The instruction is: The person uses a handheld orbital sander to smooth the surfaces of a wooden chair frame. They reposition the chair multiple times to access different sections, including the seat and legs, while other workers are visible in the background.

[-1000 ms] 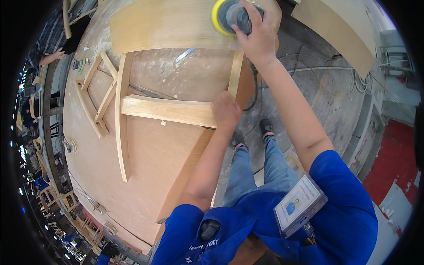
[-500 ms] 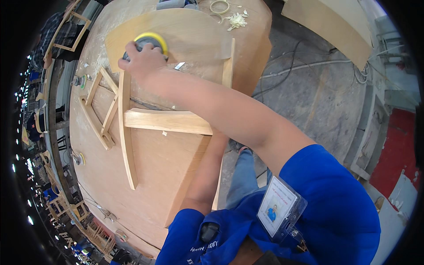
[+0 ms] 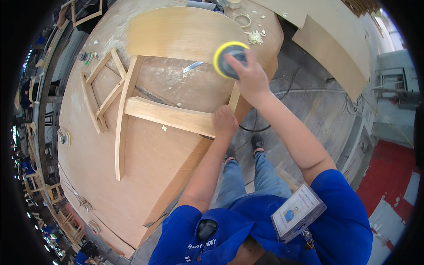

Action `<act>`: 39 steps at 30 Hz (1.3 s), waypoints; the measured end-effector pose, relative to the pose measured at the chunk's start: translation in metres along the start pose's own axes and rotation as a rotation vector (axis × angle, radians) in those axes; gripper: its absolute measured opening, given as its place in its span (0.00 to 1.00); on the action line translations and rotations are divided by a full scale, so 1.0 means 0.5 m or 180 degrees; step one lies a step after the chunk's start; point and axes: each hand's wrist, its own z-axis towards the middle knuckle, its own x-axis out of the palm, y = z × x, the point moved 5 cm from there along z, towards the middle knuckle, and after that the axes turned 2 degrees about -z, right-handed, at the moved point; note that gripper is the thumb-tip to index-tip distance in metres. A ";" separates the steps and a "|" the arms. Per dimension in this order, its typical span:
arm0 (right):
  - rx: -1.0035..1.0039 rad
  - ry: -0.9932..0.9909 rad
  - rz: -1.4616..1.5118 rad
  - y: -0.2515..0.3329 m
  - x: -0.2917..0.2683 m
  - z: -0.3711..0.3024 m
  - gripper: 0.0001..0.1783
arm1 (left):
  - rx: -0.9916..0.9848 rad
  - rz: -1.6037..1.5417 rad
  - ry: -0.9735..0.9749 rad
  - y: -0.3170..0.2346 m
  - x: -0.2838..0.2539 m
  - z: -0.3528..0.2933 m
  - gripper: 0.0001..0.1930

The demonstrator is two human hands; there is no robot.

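A round, yellow-rimmed sanding pad (image 3: 226,67) is in my right hand (image 3: 256,81), its fingers closed round the dark back. Slightly blurred, it sits over the right end of a curved wooden panel (image 3: 185,32); whether it touches the wood I cannot tell. The panel tops a chair-back frame that lies on the table, with a curved upright (image 3: 122,128) and a crossrail (image 3: 170,116). My left hand (image 3: 225,121) is closed round the frame where the crossrail meets the right upright (image 3: 234,97).
A smaller angled wooden frame (image 3: 99,92) lies left of the chair back on the covered table (image 3: 150,163). A metal blade (image 3: 192,66) rests inside the frame. Wood shavings (image 3: 255,37) and a tape roll (image 3: 242,20) are at the far right. Cables cross the floor (image 3: 318,110).
My right hand has swept the sanding pad from the panel's left end to its right end. The left hand, hidden before behind the right arm, now shows on the frame.
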 end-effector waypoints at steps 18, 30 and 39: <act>-0.0488 0.0806 -0.0236 0.250 0.073 0.090 0.35 | 0.0192 -0.0534 -0.0318 -0.004 -0.003 -0.001 0.23; -0.0276 0.0846 -0.0226 0.231 0.072 0.050 0.35 | -0.0069 -0.0647 0.0124 -0.012 -0.024 0.010 0.33; -0.0371 0.0571 -0.0164 0.252 0.056 0.098 0.35 | 0.0068 -0.0512 0.0017 -0.009 -0.006 0.006 0.26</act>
